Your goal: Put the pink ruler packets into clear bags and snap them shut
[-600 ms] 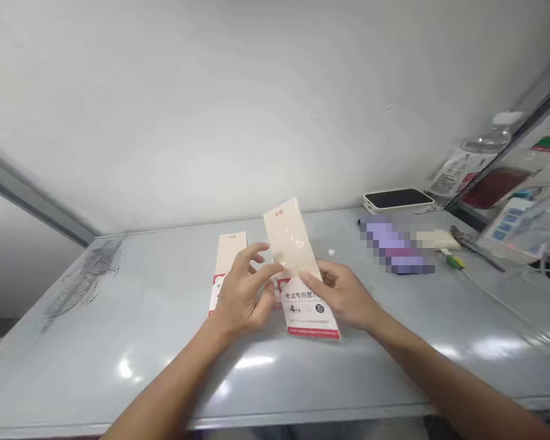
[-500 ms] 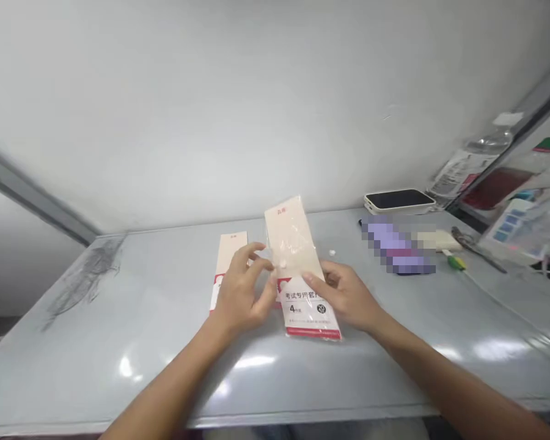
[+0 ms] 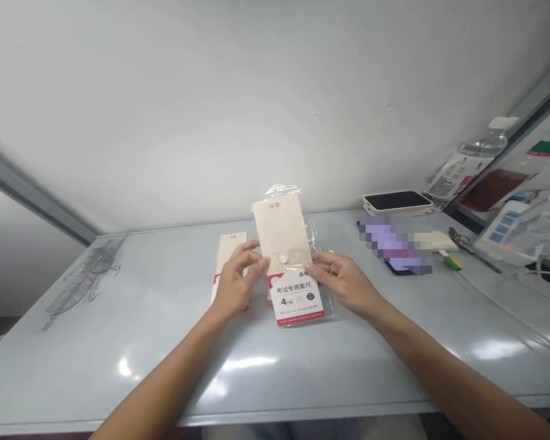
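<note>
Between my two hands is a clear plastic pouch point(image 3: 284, 232) with a cream, white and red printed card inside, tilted up above the table. A small white round button point(image 3: 283, 259) shows at its middle. My left hand point(image 3: 238, 275) pinches the pouch's left edge between thumb and fingers. On the right edge, my right hand point(image 3: 343, 281) grips it with the thumb in front and fingers behind. A similar cream and red card pack point(image 3: 230, 243) lies on the table, partly hidden by my left hand. Another red-edged piece behind the pouch is mostly covered.
At the right lie a white-cased phone point(image 3: 398, 200), a purple blurred item point(image 3: 389, 244), a cream block point(image 3: 433, 241) with a cable point(image 3: 486, 293), and keys point(image 3: 461, 237). A water bottle point(image 3: 479, 156) leans by the frame. Dark scribbles mark the table point(image 3: 142, 342) at left.
My left hand has closed from a loose curl onto the pouch's left edge. The pouch has turned to face me more squarely and shifted slightly left, with my right hand still holding it.
</note>
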`<state>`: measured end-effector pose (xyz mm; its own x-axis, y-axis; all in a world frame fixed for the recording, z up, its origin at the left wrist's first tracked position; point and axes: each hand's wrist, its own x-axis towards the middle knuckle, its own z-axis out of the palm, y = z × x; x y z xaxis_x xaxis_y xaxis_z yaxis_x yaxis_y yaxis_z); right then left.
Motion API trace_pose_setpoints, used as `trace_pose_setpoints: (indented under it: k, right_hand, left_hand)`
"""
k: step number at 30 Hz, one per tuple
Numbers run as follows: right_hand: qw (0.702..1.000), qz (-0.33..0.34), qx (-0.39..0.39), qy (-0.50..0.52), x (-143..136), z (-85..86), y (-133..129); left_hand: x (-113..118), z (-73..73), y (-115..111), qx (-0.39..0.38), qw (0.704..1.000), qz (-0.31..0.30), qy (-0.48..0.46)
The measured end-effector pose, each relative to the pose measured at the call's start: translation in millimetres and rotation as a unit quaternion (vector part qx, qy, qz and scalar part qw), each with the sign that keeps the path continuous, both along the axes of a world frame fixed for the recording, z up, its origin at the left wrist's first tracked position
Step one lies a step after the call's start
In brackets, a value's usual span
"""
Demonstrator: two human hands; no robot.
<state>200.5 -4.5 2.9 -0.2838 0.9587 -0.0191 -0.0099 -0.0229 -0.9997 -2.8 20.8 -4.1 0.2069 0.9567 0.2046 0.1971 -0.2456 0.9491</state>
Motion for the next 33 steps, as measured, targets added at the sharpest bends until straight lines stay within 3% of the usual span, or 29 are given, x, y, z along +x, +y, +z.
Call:
trace_pose_setpoints:
  k: [8, 11, 12, 14, 16, 19, 22, 25, 29, 33]
  right_hand:
    - [0.992, -0.105, -0.013, -0.068, 17, 1.9, 15]
    - [0.979, -0.174, 0.002, -0.105, 34, 0.0, 22]
    - [0.969, -0.202, 0.006, -0.140, 42, -2.1, 26]
    - [0.944, -0.213, 0.000, -0.252, 58, -8.7, 34]
    - [0.876, -0.195, -0.044, -0.440, 72, -17.7, 41]
    - [0.826, -0.207, -0.055, -0.522, 82, -29.1, 46]
    - [0.782, -0.201, -0.058, -0.588, 81, -31.6, 44]
    - [0.748, -0.187, -0.061, -0.634, 77, -27.2, 40]
    - [0.738, -0.178, -0.045, -0.649, 80, -22.0, 36]
    - [0.731, -0.176, -0.051, -0.658, 86, -18.9, 32]
  left_hand:
    - [-7, 6.2, 8, -0.021, 0.999, 0.024, -0.022]
    - [-24, 9.2, 20, -0.066, 0.993, 0.091, 0.029]
    - [-32, 9.6, 25, -0.106, 0.987, 0.087, 0.078]
    - [-49, 9.4, 34, -0.152, 0.959, 0.098, 0.219]
    - [-63, 7.7, 41, -0.172, 0.894, 0.107, 0.400]
    - [-72, 4.6, 43, -0.174, 0.850, 0.122, 0.482]
    - [-61, 2.2, 38, -0.118, 0.836, 0.150, 0.515]
    - [-33, -1.9, 24, -0.052, 0.840, 0.145, 0.521]
    - [4, -13.3, 3, 0.084, 0.837, 0.066, 0.536]
    - [19, -24.8, -5, 0.148, 0.828, 0.031, 0.540]
